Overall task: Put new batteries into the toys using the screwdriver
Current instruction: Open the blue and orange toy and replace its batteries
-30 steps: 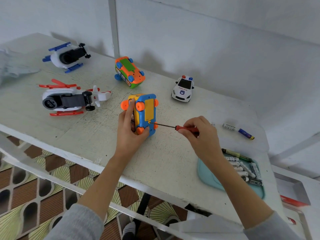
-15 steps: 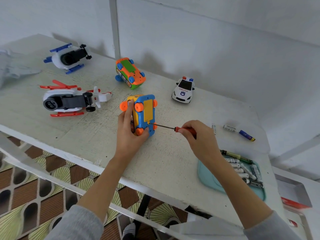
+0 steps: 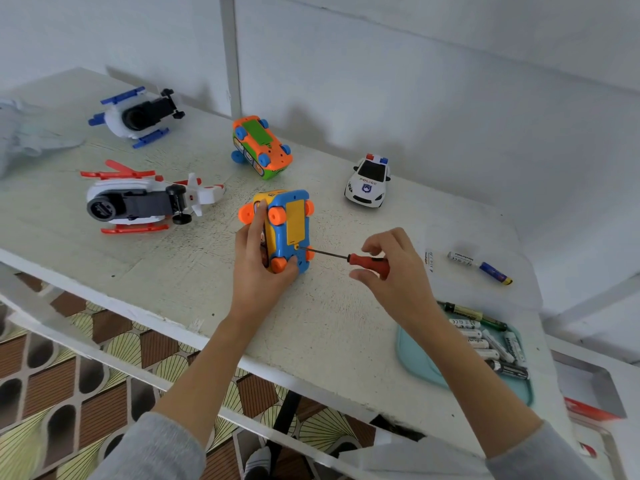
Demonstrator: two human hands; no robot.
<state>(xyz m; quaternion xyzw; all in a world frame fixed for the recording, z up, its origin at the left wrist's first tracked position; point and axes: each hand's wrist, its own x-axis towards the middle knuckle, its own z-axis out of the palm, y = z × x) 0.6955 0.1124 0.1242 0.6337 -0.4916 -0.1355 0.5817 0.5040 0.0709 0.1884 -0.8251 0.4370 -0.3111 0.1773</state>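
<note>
Blue-and-yellow toy car on its side on the tabletop, your left hand gripping it | your right hand pinches the red-handled screwdriver, tip at the cover screw | fingers looser on the handle than half a second ago, forefinger lifted.

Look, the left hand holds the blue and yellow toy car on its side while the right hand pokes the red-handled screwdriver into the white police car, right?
Not quite. In the head view the red-handled screwdriver in the right hand pokes the blue and yellow toy car that the left hand holds; the white police car stands apart, untouched.
</note>
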